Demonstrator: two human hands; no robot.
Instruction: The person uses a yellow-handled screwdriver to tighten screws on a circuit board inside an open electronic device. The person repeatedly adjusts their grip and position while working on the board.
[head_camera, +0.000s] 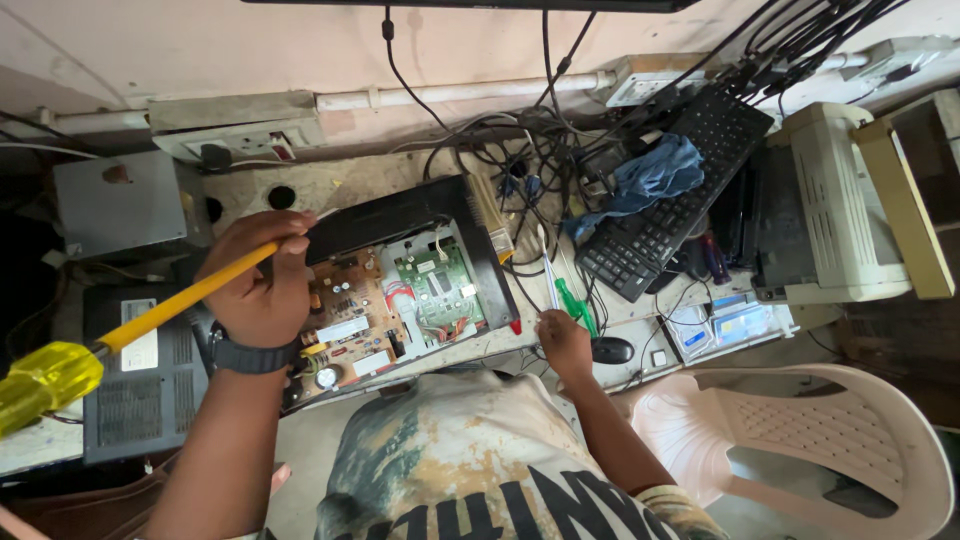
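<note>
Yellow-handled screwdriver (150, 315) sits clenched in the left hand (262, 290), its fingers closed around the shaft over the opened black device (400, 275). At three o'clock, the right hand (563, 340) pinches a green screwdriver (573, 303) on the desk (320, 185). Unscrewing seems underway; seating the tip comes next.

Centre frame, an opened black device (400, 215) shows a brown board (350, 320) and a green board (440, 285). The left hand (262, 280), wearing a black watch (250, 355), grips a yellow screwdriver (120, 335) that runs to the lower left. The right hand (563, 340) rests at the bench edge, touching a green tool (575, 305). A keyboard (680, 190) with a blue cloth (650, 175) lies upper right; a pale chair (800, 440) stands lower right.
</note>
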